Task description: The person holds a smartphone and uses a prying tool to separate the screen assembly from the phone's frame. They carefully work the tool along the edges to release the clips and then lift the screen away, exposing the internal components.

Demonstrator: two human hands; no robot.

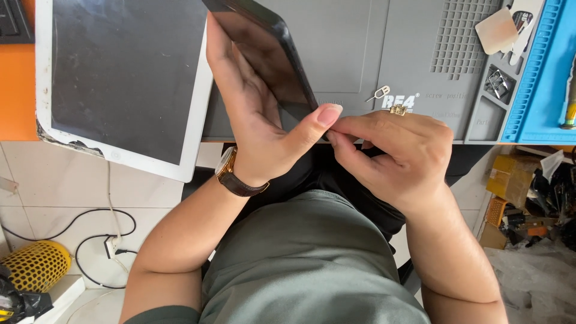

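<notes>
Both hands work at the desk's near edge: left hand (255,129) grips a dark tablet (270,54) upright while right hand (393,156) pinches its lower corner; steady prying seems needed next.

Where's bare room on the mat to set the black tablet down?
Bare grey mat between the black tablet in the left hand and the grid section. Crowded: white tablet at left, compartments and picks at right, small pin near the right hand.
</notes>
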